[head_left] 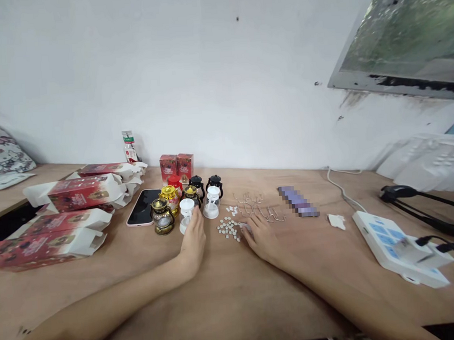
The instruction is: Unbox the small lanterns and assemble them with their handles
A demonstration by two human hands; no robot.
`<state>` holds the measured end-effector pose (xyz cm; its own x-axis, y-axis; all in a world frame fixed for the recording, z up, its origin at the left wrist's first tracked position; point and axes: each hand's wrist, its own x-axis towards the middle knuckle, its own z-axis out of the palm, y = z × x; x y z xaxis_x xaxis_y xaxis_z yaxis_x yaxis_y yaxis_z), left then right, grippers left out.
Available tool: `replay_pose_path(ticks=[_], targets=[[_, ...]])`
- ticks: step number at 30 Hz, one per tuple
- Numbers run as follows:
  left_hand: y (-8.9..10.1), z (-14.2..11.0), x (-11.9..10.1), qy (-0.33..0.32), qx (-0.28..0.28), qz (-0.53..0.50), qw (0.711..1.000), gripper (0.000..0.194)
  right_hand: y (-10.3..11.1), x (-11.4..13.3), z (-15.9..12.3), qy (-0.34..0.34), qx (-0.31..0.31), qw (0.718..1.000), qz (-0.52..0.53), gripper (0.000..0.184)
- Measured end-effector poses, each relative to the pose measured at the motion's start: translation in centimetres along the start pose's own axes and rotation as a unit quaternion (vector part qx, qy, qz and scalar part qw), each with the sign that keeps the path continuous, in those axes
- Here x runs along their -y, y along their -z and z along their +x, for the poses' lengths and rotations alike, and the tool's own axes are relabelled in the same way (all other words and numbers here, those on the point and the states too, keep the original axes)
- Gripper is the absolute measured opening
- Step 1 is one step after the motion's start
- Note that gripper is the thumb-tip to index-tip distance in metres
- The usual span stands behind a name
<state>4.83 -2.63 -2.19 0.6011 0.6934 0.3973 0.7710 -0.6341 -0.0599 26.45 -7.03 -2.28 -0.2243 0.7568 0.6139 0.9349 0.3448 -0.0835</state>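
The white plastic lantern [185, 216], eleven o'clock from left hand [193, 236], grip unclear like right hand's [261, 235], seems light, best held mid-body.

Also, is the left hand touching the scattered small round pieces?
Apart. The head view shows a strip of bare tabletop between the left hand and the small round pieces.

No lettering can be read with certainty; pale script [169, 165] is borne by the upright red boxes [185, 165] beyond the left hand [193, 233].
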Motion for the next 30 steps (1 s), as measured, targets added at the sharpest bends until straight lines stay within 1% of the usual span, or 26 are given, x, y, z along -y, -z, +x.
replay_pose_path(ticks=[3,5,8,10,11,13,16,18,20,22,24,26,30], targets=[[0.2,-0.1,-0.1,-0.004,0.006,0.003,1.000,0.070,0.0,-0.6,-0.5,0.010,0.008,1.000,-0.005,0.023],[0.6,-0.1,-0.3,-0.011,0.012,0.009,1.000,0.066,0.0,-1.1,-0.7,0.010,0.012,1.000,-0.020,0.022],[1.2,-0.3,-0.5,-0.043,0.030,0.010,0.999,0.057,0.3,-1.7,-1.0,-0.011,0.015,0.997,-0.069,0.022],[1.5,-0.5,-0.3,-0.071,0.047,-0.010,0.996,0.054,0.8,-1.8,-1.2,-0.027,0.004,0.995,-0.096,0.022],[1.6,-0.6,-0.2,-0.083,0.055,-0.025,0.995,0.053,1.1,-1.6,-1.3,-0.029,-0.006,0.995,-0.097,0.022],[1.5,-0.9,0.2,-0.097,0.067,-0.066,0.991,0.052,1.7,-0.9,-1.4,-0.011,-0.027,0.997,-0.070,0.022],[1.4,-1.2,0.5,-0.079,0.067,-0.136,0.985,0.047,1.8,1.3,-1.4,0.038,-0.024,0.999,0.002,0.027],[1.5,-1.3,0.6,-0.060,0.071,-0.169,0.981,0.047,1.1,2.9,-1.0,0.039,-0.002,0.999,0.035,0.033],[1.7,-1.2,0.6,-0.049,0.083,-0.188,0.977,0.049,-0.2,4.2,-0.5,0.014,0.020,0.998,0.053,0.039],[1.9,-1.2,0.5,-0.048,0.092,-0.200,0.974,0.051,-1.6,5.0,0.1,-0.017,0.039,0.997,0.065,0.043],[1.9,-1.2,0.6,-0.051,0.088,-0.209,0.973,0.052,-2.7,5.3,0.7,-0.036,0.057,0.995,0.072,0.043],[1.8,-1.3,0.6,-0.054,0.078,-0.216,0.972,0.052,-3.3,5.3,1.1,-0.048,0.066,0.994,0.072,0.042],[1.6,-1.3,0.6,-0.054,0.071,-0.219,0.972,0.051,-3.5,4.9,1.7,-0.052,0.059,0.994,0.075,0.035]])
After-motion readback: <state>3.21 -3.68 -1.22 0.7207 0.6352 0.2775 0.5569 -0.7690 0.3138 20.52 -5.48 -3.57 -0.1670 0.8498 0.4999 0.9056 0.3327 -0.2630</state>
